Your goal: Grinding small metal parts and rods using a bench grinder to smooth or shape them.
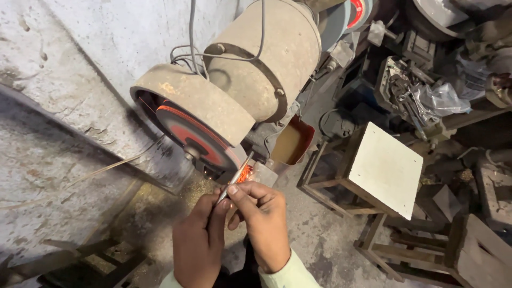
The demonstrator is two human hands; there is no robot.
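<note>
A dusty bench grinder (256, 69) stands against the wall, its red grinding wheel (194, 136) under a worn guard. A thin metal rod (236, 175) touches the wheel's lower right edge, and orange sparks show at the contact. My left hand (198, 242) grips the rod's lower part from the left. My right hand (261, 221) pinches the rod from the right, thumb on top. Both hands sit just below the wheel.
A small open container (292, 141) with brownish liquid sits right of the wheel. A wooden stool with a white top (385, 168) stands to the right, more wooden frames (469, 250) beyond. Tools and a plastic bag (437, 98) clutter the upper right. The stained wall (69, 80) fills the left.
</note>
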